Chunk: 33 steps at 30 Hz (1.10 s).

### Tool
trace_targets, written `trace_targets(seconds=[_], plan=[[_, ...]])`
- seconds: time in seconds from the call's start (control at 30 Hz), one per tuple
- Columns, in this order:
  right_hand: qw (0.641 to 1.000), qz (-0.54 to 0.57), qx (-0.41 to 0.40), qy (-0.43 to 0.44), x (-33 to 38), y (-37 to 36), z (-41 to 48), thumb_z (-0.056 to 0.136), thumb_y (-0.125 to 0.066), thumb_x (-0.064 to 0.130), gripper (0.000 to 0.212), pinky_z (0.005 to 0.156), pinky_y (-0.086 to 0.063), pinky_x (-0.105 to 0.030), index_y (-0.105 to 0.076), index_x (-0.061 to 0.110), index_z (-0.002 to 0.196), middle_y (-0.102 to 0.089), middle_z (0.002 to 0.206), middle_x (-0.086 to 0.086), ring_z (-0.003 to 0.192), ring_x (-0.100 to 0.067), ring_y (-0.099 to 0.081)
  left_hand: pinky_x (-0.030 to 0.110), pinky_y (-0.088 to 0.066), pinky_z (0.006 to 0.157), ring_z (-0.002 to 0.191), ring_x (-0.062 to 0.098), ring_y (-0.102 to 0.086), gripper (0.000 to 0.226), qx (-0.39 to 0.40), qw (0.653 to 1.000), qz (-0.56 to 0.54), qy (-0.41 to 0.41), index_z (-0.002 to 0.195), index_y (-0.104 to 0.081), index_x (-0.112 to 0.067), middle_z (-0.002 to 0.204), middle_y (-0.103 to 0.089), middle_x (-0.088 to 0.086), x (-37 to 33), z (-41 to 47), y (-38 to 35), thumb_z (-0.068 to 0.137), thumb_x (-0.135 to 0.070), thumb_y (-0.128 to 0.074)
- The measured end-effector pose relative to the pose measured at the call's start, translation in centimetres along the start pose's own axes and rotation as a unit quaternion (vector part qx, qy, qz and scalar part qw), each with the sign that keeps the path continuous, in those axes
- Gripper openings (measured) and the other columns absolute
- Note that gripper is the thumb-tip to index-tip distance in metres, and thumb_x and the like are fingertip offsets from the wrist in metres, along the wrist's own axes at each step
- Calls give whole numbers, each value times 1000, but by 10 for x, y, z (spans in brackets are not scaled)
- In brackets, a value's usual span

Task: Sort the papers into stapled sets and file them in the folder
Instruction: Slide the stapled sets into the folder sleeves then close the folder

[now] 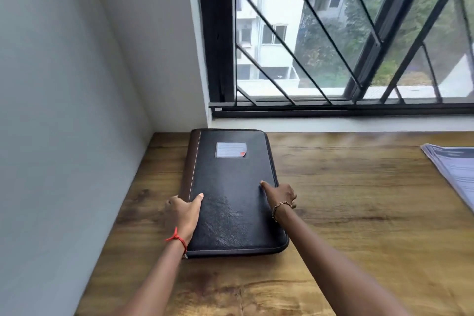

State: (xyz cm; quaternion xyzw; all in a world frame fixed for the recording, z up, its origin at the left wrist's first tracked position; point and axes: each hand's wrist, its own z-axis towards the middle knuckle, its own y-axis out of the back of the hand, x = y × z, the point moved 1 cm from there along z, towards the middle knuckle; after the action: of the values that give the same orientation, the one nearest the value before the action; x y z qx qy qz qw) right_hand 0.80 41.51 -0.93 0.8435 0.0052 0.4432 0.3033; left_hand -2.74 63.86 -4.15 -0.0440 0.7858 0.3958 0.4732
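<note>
A closed black zip folder [230, 187] with a brown spine and a small label window lies flat on the wooden table [346, 200], near the left wall. My left hand [183, 210] grips its left spine edge, thumb on the cover. My right hand [279, 194] holds its right edge, thumb resting on top. A stack of printed papers [454, 169] lies at the table's far right, partly cut off by the frame edge.
A white wall [64, 110] runs along the table's left side. A barred window [333, 33] with a dark frame and a white sill stands just behind the folder.
</note>
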Motion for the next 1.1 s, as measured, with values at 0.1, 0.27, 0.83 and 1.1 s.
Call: trace_targets(seconds=[0.1, 0.27, 0.83, 1.1], plan=[[999, 0, -38, -6, -12, 39, 16, 75, -69, 41, 57, 100, -31, -42, -59, -4, 109, -53, 124, -19, 124, -34, -38, 42, -46, 90, 103, 36, -55, 74, 25, 999, 38, -26, 104, -64, 1, 107, -63, 20, -35, -40, -18, 60, -59, -68], [996, -6, -89, -7, -30, 110, 50, 75, -69, 40, 53, 97, -32, -42, -60, -4, 104, -55, 120, -19, 122, -34, -40, 40, -42, 92, 114, 35, -49, 66, 62, 995, 60, -58, 113, -60, 1, 119, -57, 21, -76, -90, -67, 72, -49, -70], [991, -78, -110, 13, -96, 285, 167, 76, -69, 39, 49, 98, -32, -43, -60, -1, 102, -55, 119, -17, 120, -34, -41, 41, -37, 96, 122, 35, -41, 68, 70, 994, 80, -31, 116, -52, 6, 127, -48, 21, -133, -238, -228, 77, -48, -67], [988, -134, -57, 56, -108, 296, 195, 79, -67, 40, 49, 98, -31, -42, -57, -2, 102, -52, 121, -17, 121, -33, -39, 42, -33, 97, 121, 37, -38, 65, 21, 995, 98, -5, 113, -50, 7, 126, -47, 25, -122, -266, -253, 79, -45, -66]])
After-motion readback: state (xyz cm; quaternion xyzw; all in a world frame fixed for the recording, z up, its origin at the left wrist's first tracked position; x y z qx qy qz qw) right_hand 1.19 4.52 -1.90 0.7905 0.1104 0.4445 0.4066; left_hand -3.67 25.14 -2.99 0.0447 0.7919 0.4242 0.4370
